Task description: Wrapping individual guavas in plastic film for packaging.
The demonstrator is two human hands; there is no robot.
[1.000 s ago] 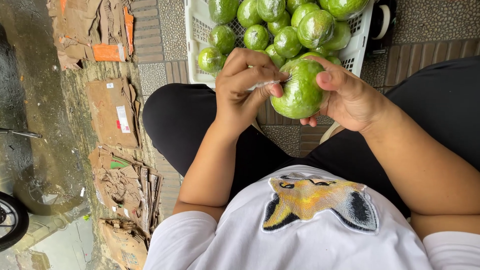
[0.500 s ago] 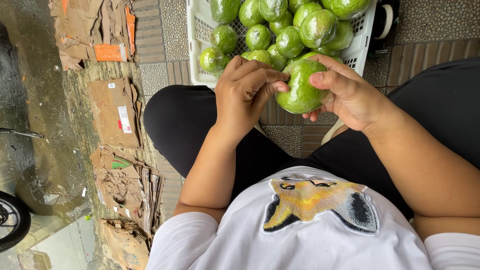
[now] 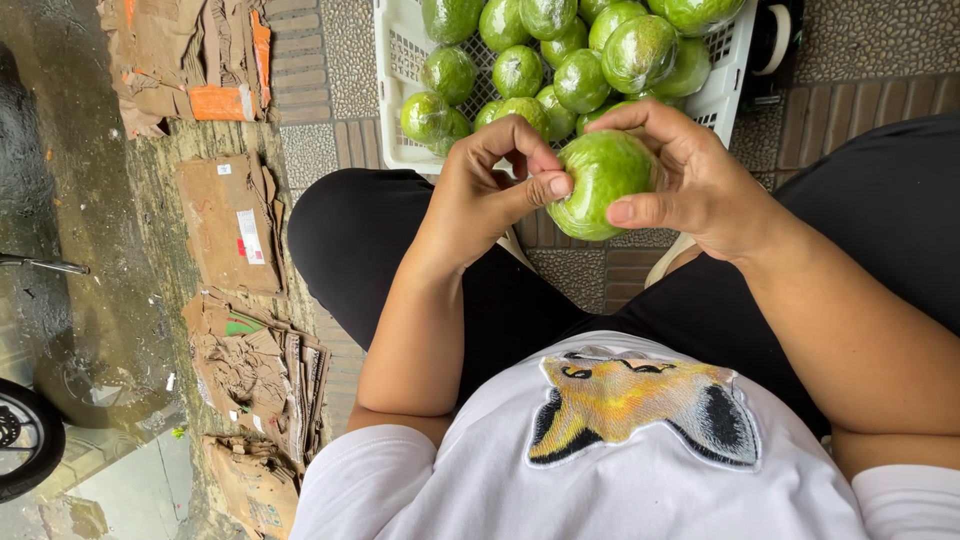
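A large round green fruit [image 3: 598, 178] wrapped in clear shiny film sits in my right hand [image 3: 700, 180], whose fingers curl over its top and under its lower side. My left hand [image 3: 490, 195] is at the fruit's left side, thumb pressed against the film and the other fingers bent above it. Both hands hover over my lap, just in front of a white plastic crate [image 3: 392, 90] piled with several similar wrapped green fruits [image 3: 582, 80].
My black-trousered knees spread left [image 3: 350, 240] and right [image 3: 880, 190] over a paved floor. Flattened torn cardboard pieces [image 3: 228, 222] lie along the wet ground at the left. A tyre [image 3: 25, 450] shows at the bottom left edge.
My right hand has turned the fruit, with its fingers now over the top. My left hand has let the twisted film end go and now presses its thumb on the fruit's side.
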